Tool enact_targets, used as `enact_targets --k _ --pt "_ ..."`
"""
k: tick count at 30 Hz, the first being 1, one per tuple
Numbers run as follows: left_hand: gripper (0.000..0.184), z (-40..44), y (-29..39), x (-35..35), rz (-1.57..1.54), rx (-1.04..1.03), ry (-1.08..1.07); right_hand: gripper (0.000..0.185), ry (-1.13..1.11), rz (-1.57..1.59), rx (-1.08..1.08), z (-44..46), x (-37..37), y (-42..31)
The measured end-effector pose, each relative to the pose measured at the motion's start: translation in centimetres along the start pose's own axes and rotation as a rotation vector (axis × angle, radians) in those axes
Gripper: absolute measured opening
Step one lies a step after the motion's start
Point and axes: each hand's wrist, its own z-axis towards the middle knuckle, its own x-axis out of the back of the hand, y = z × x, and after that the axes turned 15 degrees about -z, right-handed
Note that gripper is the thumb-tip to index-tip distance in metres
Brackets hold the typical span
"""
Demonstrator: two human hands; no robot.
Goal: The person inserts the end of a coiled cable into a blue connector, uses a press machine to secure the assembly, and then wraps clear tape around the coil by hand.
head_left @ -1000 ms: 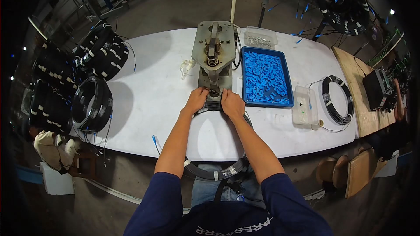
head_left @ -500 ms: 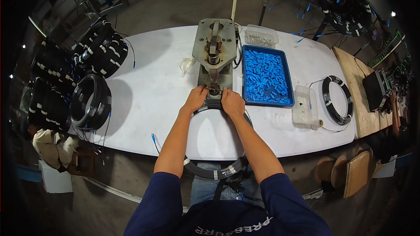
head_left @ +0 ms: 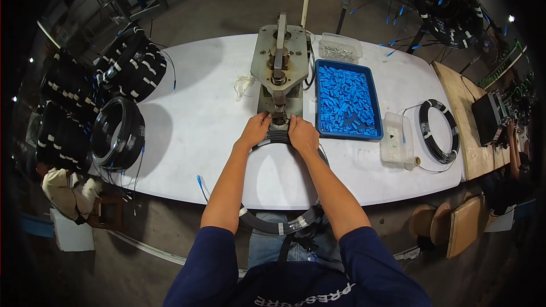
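Note:
A black cable coil (head_left: 280,228) bound with white ties reaches from my waist over the table edge to the foot of a metal press (head_left: 263,68). My left hand (head_left: 254,129) is closed on the left side of the coil's far part. On the right side, my right hand (head_left: 303,135) grips the same coil. Both sets of fingertips meet just under the press head, beside its lower tip (head_left: 278,115). Whatever lies between the fingertips is too small to make out. A blue connector (head_left: 199,181) on a thin cable end sticks out left of my left forearm.
A blue tray (head_left: 377,102) of small blue parts stands right of the press, with a clear box (head_left: 357,49) of small parts behind it. Another clear container (head_left: 392,150) and a cable coil (head_left: 425,131) lie further right. Stacked coils (head_left: 136,131) line the left side. A co-worker's arm (head_left: 515,150) shows far right.
The press's lever has shifted, its far end now higher in view, and the spring beneath it is hidden. My hands and the coil stay almost in place.

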Motion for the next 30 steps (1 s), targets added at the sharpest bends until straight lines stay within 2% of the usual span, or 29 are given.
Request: enact_targets --k 10,12,15,18,24,26,30 --pt "0.03 -0.7 0.2 -1.0 0.009 -0.05 0.126 0.048 0.036 -0.027 0.019 0.0 -0.1 0.1" --pt "0.026 -0.9 0.5 -1.1 0.149 -0.22 0.16 0.048 0.037 -0.024 0.018 -0.1 -0.2 0.1" --pt "0.021 -1.9 1.1 -1.7 0.321 -0.276 0.235 0.048 0.031 -0.024 0.009 0.0 -0.1 0.0" --pt "0.019 -2.5 1.9 -1.9 0.348 -0.325 0.226 0.047 0.014 -0.023 -0.006 0.0 -0.2 0.1" --pt "0.016 -2.2 1.3 -2.0 0.401 -0.387 0.284 0.041 0.055 0.014 0.003 -0.1 -0.2 0.2" --pt "0.018 -2.2 1.3 -2.0 0.399 -0.35 0.265 0.038 0.063 0.016 0.011 -0.3 -0.4 0.3" --pt "0.02 -2.1 1.3 -1.9 0.404 -0.31 0.242 0.027 0.208 0.131 0.098 -0.4 -0.8 0.6"
